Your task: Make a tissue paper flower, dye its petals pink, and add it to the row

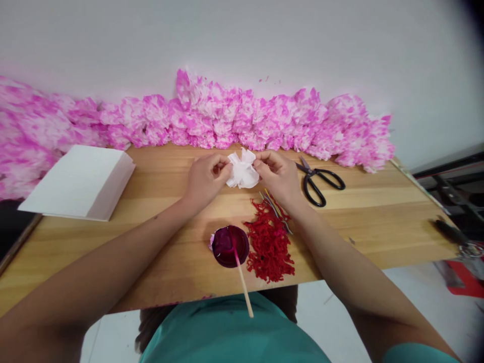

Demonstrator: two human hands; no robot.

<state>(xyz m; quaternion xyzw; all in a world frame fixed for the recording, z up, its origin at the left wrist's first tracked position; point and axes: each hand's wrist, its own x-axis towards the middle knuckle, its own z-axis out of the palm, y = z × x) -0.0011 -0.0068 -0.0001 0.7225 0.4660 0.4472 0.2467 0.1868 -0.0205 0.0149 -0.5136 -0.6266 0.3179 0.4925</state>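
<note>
White tissue paper, ruffled into a small flower (243, 170), sits squarely between the two hands, beyond the dish of magenta dye (219, 252) and slightly to its right. Thumb and forefinger of the left hand (206, 176) pinch its left edge; those of the right hand (278, 174) pinch its right edge, so neither hand is clearly nearer. Each grip is narrow, closed on thin petals. The line between the pinches runs sideways across the flower, which is roundish and shows no plain long axis. Just right of the dish lies a bundle of red strands (269, 247); farther right and beyond it, black-handled scissors (310, 172). From the dish, a wooden stick (244, 290) slants toward the person.
</note>
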